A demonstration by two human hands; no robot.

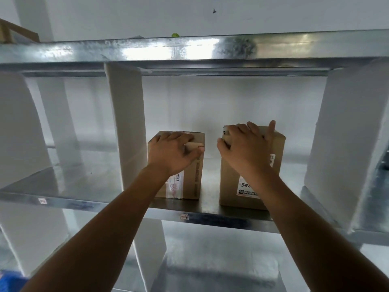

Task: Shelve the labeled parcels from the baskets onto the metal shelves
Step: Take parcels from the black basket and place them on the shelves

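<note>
Left hand (173, 153) grips small box (194, 183), right hand (246, 148) tall box (229, 186), between 2 white dividers (128, 123) on shelf (94, 183)

Two parcels stand side by side on the middle shelf (84, 186) at the centre of the frame, a gap between them. The left parcel (189, 171) is just beside an upright divider (128, 123) on its left. The right parcel (233, 186) is well apart from another divider (347, 144) at the right. The left hand (170, 152) grips the left parcel's top, and the right hand (246, 144) grips the right parcel's. An upper shelf (189, 49) runs above, and a lower shelf (210, 249) lies below.
</note>
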